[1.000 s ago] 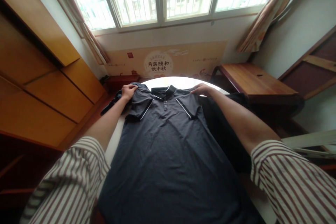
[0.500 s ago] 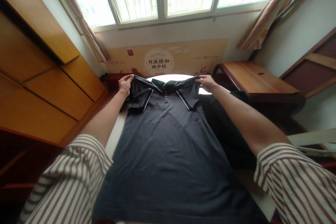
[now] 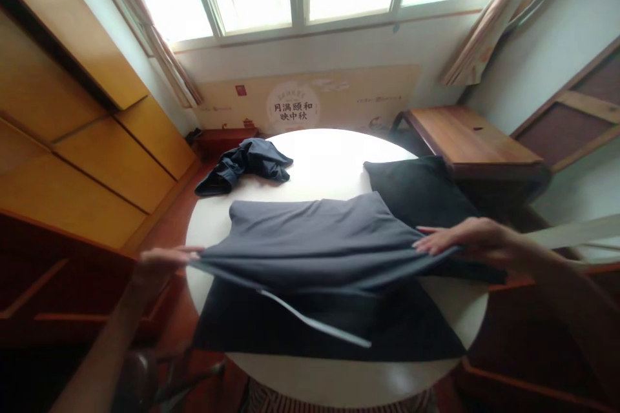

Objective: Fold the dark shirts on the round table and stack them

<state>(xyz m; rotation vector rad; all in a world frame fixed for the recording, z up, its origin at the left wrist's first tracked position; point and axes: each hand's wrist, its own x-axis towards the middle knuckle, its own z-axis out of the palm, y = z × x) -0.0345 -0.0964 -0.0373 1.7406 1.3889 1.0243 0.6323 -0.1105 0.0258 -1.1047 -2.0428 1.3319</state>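
A dark grey polo shirt [image 3: 310, 226] lies doubled over on the round white table [image 3: 339, 374], its front layer lifted and stretched sideways. My left hand [image 3: 165, 261] pinches the shirt at its left end, beyond the table's left edge. At the opposite end my right hand [image 3: 465, 237] grips the cloth, fingers closed and blurred by motion. A white trim line shows low on the dark fold in front. The collar and buttons are hidden.
A crumpled navy garment [image 3: 252, 164] rests at the table's far left. Dark folded cloth [image 3: 411, 187] lies on the right side, partly under my right hand. A wooden side table [image 3: 469, 132] stands behind at right, and yellow cabinets [image 3: 106, 174] at left.
Both hands have come down toward me and spread apart, bringing the shirt's shoulder end over its lower part. The crumpled garment and white tabletop behind are now uncovered.
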